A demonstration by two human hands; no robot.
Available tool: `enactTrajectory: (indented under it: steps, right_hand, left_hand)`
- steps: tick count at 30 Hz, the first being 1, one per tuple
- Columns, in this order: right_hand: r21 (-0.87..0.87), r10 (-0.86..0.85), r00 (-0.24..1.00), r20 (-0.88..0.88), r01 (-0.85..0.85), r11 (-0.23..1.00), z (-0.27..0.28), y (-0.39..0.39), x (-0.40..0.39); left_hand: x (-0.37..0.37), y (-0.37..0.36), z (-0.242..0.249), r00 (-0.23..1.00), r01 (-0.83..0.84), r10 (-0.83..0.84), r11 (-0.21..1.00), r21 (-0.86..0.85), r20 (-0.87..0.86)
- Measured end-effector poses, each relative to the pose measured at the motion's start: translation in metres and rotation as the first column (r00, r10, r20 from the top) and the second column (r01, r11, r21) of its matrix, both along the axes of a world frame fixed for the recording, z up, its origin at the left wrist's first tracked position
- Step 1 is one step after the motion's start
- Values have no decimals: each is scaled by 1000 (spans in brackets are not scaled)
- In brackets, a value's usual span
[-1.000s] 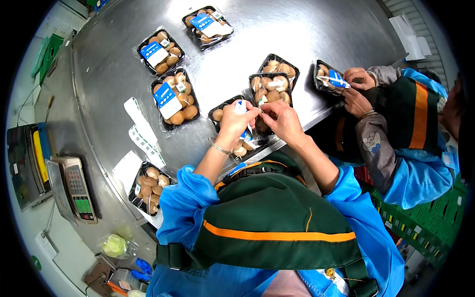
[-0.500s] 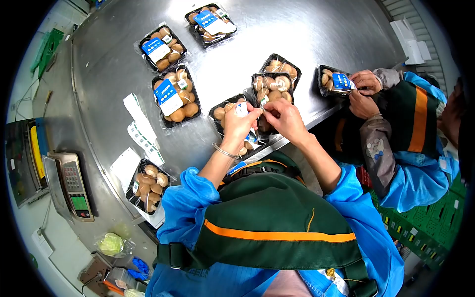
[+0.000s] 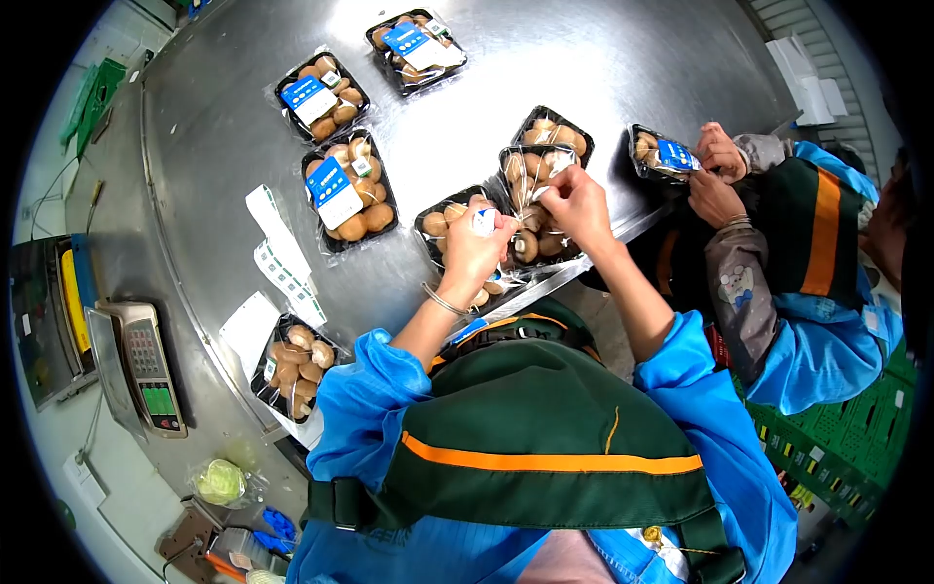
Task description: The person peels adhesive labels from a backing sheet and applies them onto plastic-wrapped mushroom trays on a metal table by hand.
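My left hand (image 3: 469,251) is closed around a white-and-blue label piece (image 3: 484,222), mostly hidden by the fingers. It is over a black tray of brown mushrooms (image 3: 435,223) wrapped in clear film. My right hand (image 3: 579,209) pinches a small white sticker (image 3: 541,193) just above another wrapped mushroom tray (image 3: 525,243). Behind that tray lies one more mushroom pack (image 3: 559,131), partly overlapped by it.
Labelled mushroom packs (image 3: 352,190) lie on the steel table (image 3: 224,127). Sticker strips (image 3: 282,253) and an unlabelled pack (image 3: 292,365) are at left, beside a scale (image 3: 146,365). At right, a co-worker's hands (image 3: 718,180) handle a labelled pack (image 3: 662,153).
My right hand has moved from beside my left fingers to the right, over the mushroom tray, with the small white sticker. My left hand has stayed nearly in place.
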State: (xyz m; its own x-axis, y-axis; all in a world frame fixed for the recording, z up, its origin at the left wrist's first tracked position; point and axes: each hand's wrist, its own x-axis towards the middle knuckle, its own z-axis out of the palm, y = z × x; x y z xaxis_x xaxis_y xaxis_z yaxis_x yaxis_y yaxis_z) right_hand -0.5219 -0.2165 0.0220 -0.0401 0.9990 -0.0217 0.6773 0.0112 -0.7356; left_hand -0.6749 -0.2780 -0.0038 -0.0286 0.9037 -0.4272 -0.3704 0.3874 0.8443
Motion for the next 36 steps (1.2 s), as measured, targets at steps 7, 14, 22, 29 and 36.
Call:
enactTrajectory:
  steps: [7,14,22,29,36]
  right_hand:
    - [-105,-75,905,-419,34,994,59,-25,-22]
    - [177,659,749,72,-660,730,53,-89,-95]
    - [-156,578,799,-162,-600,785,55,-20,-167]
    - [147,775,557,300,-829,539,-40,82,-185]
    - [-63,644,730,-228,-671,738,-33,87,-194]
  left_hand:
    - [-19,-9,6,975,-153,152,988,-8,161]
    - [-43,-49,46,839,-420,444,896,-142,316]
    - [-117,-88,39,524,-760,807,587,-278,272]
    - [-139,-98,47,606,-661,701,707,-252,375]
    - [-133,-74,40,575,-639,693,712,-290,435]
